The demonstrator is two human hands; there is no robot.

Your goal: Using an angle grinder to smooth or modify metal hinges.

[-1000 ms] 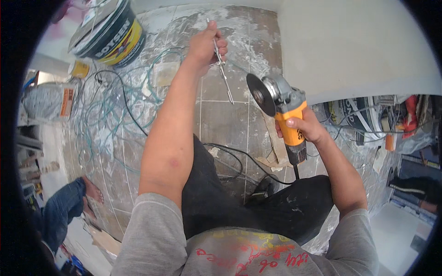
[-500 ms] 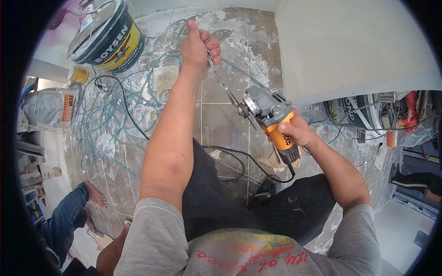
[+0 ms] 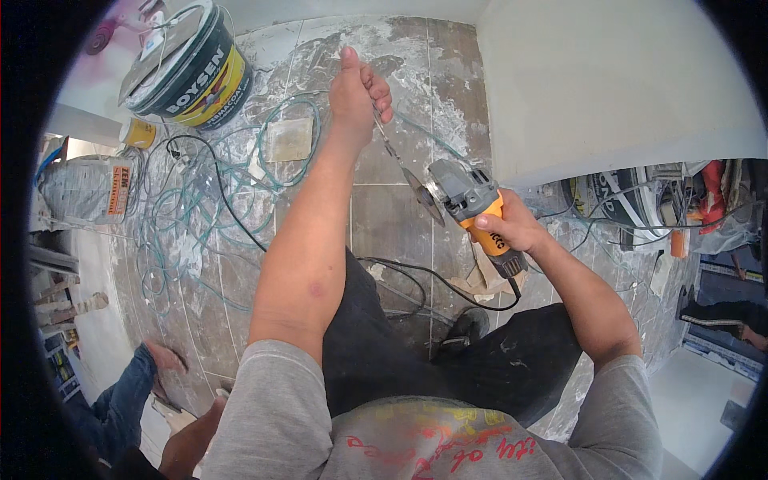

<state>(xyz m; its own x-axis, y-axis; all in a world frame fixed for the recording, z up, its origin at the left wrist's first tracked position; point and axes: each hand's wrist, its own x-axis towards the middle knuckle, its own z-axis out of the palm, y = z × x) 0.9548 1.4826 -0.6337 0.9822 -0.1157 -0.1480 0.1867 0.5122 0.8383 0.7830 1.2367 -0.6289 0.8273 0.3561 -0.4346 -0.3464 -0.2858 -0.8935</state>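
My left hand [image 3: 360, 96], thumb raised, is closed round a thin silver metal tool [image 3: 388, 148] that slants down toward the grinder. My right hand [image 3: 504, 224] grips the yellow body of an angle grinder [image 3: 472, 200], thumb over the front. Its dark disc [image 3: 424, 196] meets or overlaps the lower end of the metal tool; whether they touch I cannot tell. A black cord runs from the grinder's tail down toward my knees.
A large paint bucket [image 3: 192, 80], small yellow tub [image 3: 138, 134], wrapped sack [image 3: 84, 188] and tangled teal cables [image 3: 184, 232] lie on stained tiles [image 3: 388, 216]. A wall [image 3: 608, 80] rises right, above piled materials [image 3: 632, 208]. Other people's bare feet [image 3: 168, 358] show at lower left.
The grinder has moved left and tilted, bringing its disc to the metal tool's lower end. My left hand dipped leftward and came back slightly right. Another person's leg has appeared at lower left.
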